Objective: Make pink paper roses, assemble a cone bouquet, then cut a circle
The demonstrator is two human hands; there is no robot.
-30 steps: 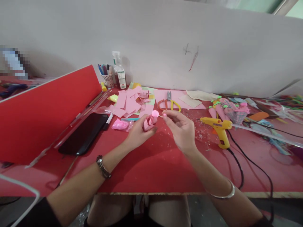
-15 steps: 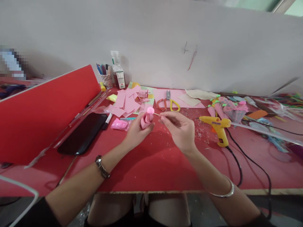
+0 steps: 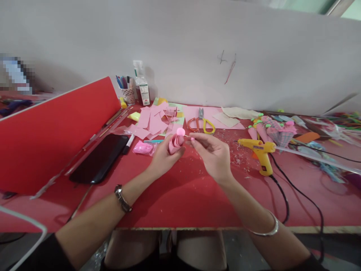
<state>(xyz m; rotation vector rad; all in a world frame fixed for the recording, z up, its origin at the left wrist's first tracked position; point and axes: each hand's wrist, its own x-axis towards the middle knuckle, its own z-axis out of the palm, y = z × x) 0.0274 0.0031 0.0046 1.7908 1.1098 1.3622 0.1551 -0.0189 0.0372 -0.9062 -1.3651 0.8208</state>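
Left hand [image 3: 163,158] pinches a rolled pink paper tube [image 3: 175,142] — round pink bead on top; right hand [image 3: 212,152] grips a thin stick [image 3: 188,137] touching it.

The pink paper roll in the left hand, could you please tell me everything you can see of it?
The pink paper roll looks like thin pink paper wound loosely into a short tube, its layers showing at the open upper end. It is held above the red table, tilted up and to the right, in the grip of the left hand. A small pink ball sits at its top. The right hand pinches a thin stick that reaches toward the ball.
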